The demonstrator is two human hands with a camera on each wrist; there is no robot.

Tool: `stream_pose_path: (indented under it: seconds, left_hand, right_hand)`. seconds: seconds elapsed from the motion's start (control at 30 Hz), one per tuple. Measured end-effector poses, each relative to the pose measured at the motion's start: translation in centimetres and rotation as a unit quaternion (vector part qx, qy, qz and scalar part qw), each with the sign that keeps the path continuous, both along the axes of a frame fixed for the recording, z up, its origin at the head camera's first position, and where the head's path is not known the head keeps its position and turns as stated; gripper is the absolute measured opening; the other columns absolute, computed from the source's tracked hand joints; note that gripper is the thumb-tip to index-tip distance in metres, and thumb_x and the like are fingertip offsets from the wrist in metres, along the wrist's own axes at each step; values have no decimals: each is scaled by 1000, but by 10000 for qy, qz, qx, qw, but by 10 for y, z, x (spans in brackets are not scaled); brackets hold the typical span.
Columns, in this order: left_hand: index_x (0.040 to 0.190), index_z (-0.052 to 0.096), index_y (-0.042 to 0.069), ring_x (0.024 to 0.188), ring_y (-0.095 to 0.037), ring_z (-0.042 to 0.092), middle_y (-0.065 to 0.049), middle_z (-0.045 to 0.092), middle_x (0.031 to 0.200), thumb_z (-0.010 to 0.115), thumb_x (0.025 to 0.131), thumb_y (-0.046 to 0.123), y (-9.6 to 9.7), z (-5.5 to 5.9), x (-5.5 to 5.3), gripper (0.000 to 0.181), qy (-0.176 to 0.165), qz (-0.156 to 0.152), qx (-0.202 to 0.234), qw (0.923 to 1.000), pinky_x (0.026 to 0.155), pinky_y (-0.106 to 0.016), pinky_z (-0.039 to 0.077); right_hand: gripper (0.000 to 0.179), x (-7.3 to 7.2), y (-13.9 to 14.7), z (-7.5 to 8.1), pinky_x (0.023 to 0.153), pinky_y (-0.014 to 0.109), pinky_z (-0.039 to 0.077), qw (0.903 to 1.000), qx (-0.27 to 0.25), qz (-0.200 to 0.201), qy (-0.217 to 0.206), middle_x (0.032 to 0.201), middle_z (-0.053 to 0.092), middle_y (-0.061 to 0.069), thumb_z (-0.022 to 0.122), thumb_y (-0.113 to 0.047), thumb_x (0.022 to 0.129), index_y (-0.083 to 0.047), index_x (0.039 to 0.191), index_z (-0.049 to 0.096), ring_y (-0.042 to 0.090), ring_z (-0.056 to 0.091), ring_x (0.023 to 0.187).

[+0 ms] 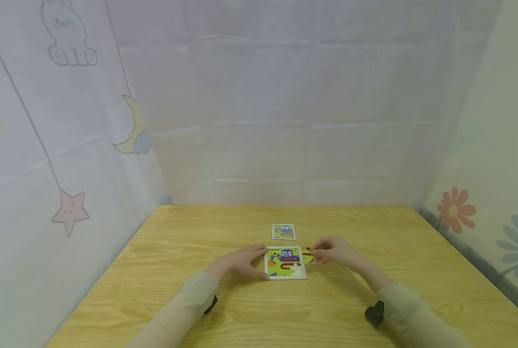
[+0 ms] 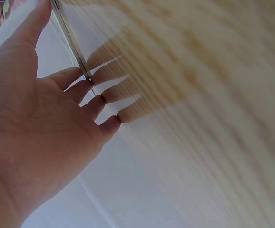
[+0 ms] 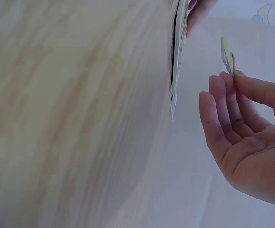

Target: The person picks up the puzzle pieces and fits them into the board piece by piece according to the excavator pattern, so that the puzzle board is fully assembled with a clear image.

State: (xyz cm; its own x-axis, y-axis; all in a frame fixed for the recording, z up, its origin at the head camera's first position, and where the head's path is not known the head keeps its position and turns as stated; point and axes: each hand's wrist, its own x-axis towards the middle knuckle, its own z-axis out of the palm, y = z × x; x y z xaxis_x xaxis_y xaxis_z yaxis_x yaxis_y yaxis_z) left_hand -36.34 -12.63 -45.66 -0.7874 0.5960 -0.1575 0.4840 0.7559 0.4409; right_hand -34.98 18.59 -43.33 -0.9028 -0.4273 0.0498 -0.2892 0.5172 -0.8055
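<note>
A square jigsaw puzzle in a white-rimmed tray (image 1: 287,278) lies on the table, with a blue-purple digger picture on green. Bare white shows at its lower right part. My left hand (image 1: 243,261) rests at the tray's left side, thumb by the near corner and fingertips by the far one. In the left wrist view its fingers (image 2: 92,107) reach down to the tabletop. Just right of the tray, my right hand (image 1: 335,252) pinches a green and orange puzzle piece (image 1: 308,259) between thumb and fingertips. The right wrist view shows this piece (image 3: 227,57) held up, edge-on.
Beyond the tray lies a small picture card (image 1: 283,232) with a similar digger. The wooden table (image 1: 198,227) meets a pale curtain (image 1: 285,164) at its far edge, and printed cloth hangs along both sides.
</note>
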Motion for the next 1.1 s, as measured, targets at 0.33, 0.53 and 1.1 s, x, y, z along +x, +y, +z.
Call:
stream_pose_path:
  seconds: [0.33,0.53,1.1]
  left_hand:
    - [148,28,9,144,-30,18,-9,20,156,65,83,50,0,-1,0,85,38,-25,18,10000,117,-47,20]
    - [148,29,9,144,-30,18,-9,19,157,65,83,50,0,0,1,85,32,-26,16,10000,117,-47,20]
    - [148,29,10,143,-30,19,-9,20,156,64,84,51,0,-2,0,84,101,-33,-33,9999,117,-47,20]
  right_hand:
    - [24,-6,-15,0,67,39,58,9997,216,103,-55,88,69,10,62,-23,91,-1,99,66,21,66,79]
    - [19,-6,-24,1,67,39,57,9990,256,306,-197,88,68,10,63,-19,90,-1,96,66,27,66,80]
    - [14,-10,-36,-13,57,28,52,9950,631,544,-548,78,65,5,64,-15,89,-1,90,65,14,59,66]
